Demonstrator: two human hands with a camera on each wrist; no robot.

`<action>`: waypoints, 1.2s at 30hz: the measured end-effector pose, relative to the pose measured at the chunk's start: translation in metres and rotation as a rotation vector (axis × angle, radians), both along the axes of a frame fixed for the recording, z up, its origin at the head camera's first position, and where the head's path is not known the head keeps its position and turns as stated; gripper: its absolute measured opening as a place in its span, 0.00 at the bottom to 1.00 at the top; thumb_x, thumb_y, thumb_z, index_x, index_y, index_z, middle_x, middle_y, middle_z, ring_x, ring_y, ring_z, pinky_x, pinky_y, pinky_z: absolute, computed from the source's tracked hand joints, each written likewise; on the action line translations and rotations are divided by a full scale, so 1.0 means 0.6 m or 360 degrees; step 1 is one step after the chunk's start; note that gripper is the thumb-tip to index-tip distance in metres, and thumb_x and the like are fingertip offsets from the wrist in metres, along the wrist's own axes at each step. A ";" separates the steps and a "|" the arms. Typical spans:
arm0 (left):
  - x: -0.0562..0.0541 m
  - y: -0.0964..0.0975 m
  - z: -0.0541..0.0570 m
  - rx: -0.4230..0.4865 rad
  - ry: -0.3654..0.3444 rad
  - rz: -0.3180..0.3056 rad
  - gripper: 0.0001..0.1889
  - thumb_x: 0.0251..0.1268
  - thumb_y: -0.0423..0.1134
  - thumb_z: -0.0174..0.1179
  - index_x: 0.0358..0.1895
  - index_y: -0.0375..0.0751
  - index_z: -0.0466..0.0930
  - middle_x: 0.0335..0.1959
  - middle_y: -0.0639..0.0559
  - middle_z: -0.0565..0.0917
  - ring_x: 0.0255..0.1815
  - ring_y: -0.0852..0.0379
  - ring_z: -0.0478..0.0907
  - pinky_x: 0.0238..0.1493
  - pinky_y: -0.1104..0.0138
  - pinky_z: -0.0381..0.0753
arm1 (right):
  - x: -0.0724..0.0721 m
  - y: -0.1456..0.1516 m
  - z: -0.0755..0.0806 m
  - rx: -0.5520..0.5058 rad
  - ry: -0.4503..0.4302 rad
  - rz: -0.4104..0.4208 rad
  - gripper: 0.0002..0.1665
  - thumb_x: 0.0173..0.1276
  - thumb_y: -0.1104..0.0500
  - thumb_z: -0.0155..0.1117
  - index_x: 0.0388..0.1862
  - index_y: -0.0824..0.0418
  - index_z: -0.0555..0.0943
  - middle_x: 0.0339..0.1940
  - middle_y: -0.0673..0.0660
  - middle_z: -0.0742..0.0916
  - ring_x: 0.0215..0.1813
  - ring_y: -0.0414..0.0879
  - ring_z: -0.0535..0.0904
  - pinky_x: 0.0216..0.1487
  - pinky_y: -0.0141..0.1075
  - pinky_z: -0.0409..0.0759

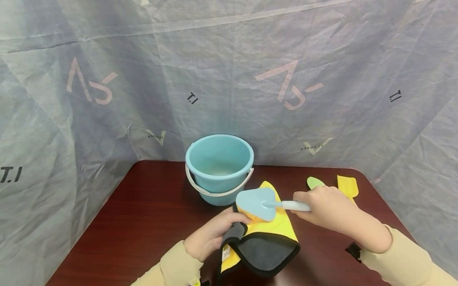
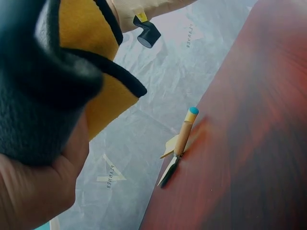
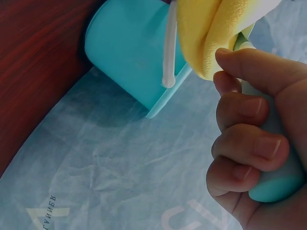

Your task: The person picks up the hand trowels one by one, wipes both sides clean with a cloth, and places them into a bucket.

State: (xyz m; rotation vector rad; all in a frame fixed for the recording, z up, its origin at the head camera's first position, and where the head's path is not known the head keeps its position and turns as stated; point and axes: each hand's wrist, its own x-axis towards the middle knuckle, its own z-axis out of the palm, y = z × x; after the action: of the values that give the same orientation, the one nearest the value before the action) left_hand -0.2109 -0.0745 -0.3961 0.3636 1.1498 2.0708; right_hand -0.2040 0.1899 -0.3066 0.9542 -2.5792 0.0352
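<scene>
Light-blue hand trowel (image 1: pixel 255 200) extends left from the right hand (image 1: pixel 327 208), which grasps its handle (image 1: pixel 295 205), against a yellow-and-grey cloth (image 1: pixel 277 228) gripped by the left hand (image 1: pixel 214 232).

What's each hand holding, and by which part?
The right hand grips the blue shovel by its handle; the left hand holds the yellow-grey cloth at a fold.

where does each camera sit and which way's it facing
Head: on the person's head, facing forward and down at the blue bucket; left hand and right hand show.
Left wrist: on that wrist, facing the yellow-gray cloth the left hand holds.
Right wrist: on that wrist, facing the trowel handle the right hand grips.
Shared, head and right wrist: blue bucket.
</scene>
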 end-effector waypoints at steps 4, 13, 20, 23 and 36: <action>0.001 -0.002 0.002 0.0011 -0.0023 0.0004 0.21 0.59 0.29 0.51 0.57 0.39 0.69 0.46 0.52 0.79 0.46 0.61 0.78 0.46 0.71 0.78 | -0.003 0.000 -0.007 -0.0003 0.0035 0.0026 0.25 0.49 0.52 0.73 0.15 0.46 0.61 0.12 0.40 0.57 0.16 0.35 0.51 0.13 0.28 0.51; 0.000 -0.004 0.000 0.0073 -0.0052 -0.0026 0.18 0.60 0.29 0.50 0.54 0.41 0.71 0.45 0.53 0.79 0.45 0.61 0.78 0.47 0.71 0.78 | -0.003 -0.004 -0.015 0.0031 -0.0001 0.0029 0.25 0.51 0.55 0.71 0.14 0.48 0.61 0.11 0.41 0.57 0.16 0.35 0.49 0.14 0.28 0.51; -0.003 -0.010 0.002 0.0084 -0.0016 -0.0028 0.17 0.60 0.28 0.50 0.53 0.41 0.72 0.45 0.53 0.79 0.45 0.61 0.77 0.48 0.71 0.76 | 0.001 -0.003 -0.010 0.0095 -0.0125 -0.0053 0.23 0.51 0.57 0.71 0.16 0.49 0.62 0.11 0.42 0.59 0.17 0.37 0.51 0.15 0.29 0.54; -0.004 -0.014 0.004 0.0086 -0.0002 -0.0012 0.18 0.59 0.27 0.50 0.53 0.41 0.71 0.45 0.53 0.79 0.45 0.61 0.77 0.49 0.70 0.76 | 0.002 -0.003 -0.009 0.0097 -0.0125 -0.0070 0.22 0.50 0.59 0.69 0.16 0.49 0.62 0.10 0.42 0.60 0.16 0.37 0.52 0.14 0.29 0.55; -0.008 -0.036 0.008 0.0083 0.0046 0.0009 0.20 0.60 0.26 0.50 0.57 0.41 0.68 0.48 0.52 0.78 0.48 0.59 0.77 0.50 0.68 0.76 | 0.003 0.007 -0.016 0.0109 -0.0061 -0.0037 0.21 0.49 0.60 0.66 0.16 0.48 0.61 0.11 0.41 0.59 0.15 0.36 0.51 0.13 0.30 0.52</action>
State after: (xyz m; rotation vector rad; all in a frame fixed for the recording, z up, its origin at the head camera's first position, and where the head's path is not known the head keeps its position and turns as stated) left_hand -0.2156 -0.0964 -0.3912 0.4171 1.1169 2.1099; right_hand -0.2025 0.1941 -0.3161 0.9567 -2.6419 -0.0418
